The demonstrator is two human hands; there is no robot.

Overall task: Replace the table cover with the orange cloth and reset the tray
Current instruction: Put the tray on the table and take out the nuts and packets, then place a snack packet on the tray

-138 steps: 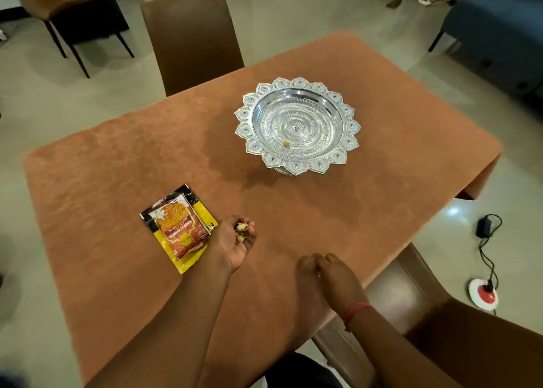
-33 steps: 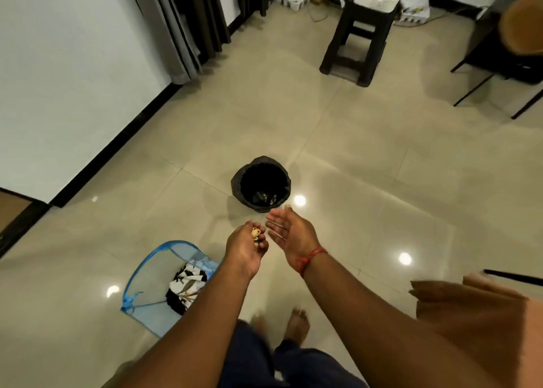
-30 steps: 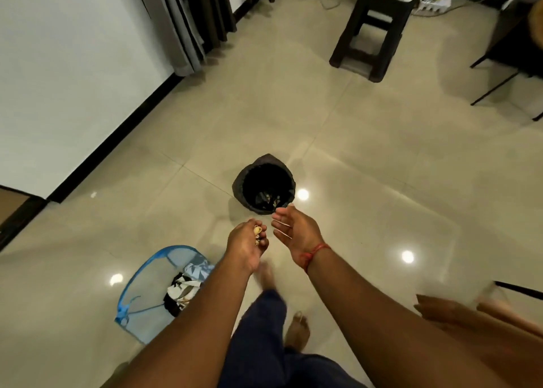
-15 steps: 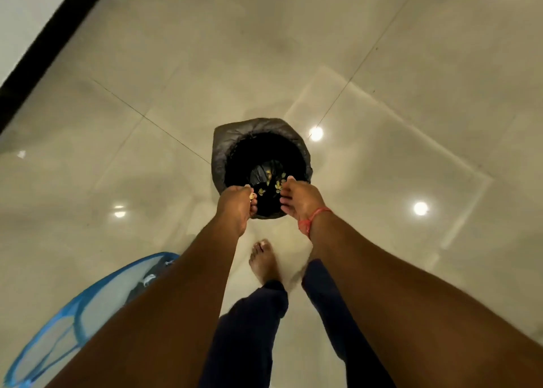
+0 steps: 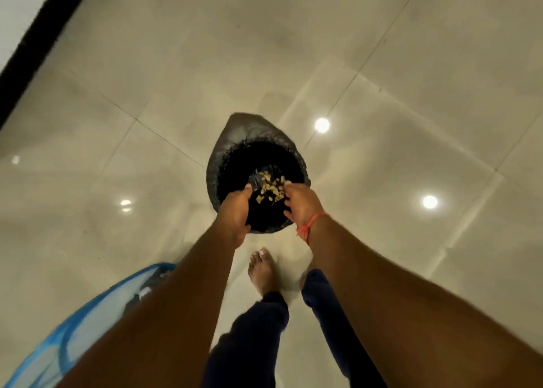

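Observation:
I stand over a small bin lined with a black bag (image 5: 235, 140) on the tiled floor. My left hand (image 5: 235, 211) is tipped palm-down over its near rim, fingers loose, with nothing seen in it. A cluster of pale nut shells (image 5: 269, 189) shows between my hands, inside the bin's mouth. My right hand (image 5: 301, 205), with a red thread at the wrist, hovers open over the bin's right side. The table, the orange cloth and the tray are out of view.
A blue mesh basket (image 5: 58, 334) with dark cloth inside stands on the floor at lower left. My bare foot (image 5: 263, 270) and dark trouser legs are just behind the bin. A black skirting board (image 5: 35, 43) runs along the wall at upper left.
I turned from the covered table and walked to the bin. My left hand carried the shells there, has tipped over the bin, and the shells have left it.

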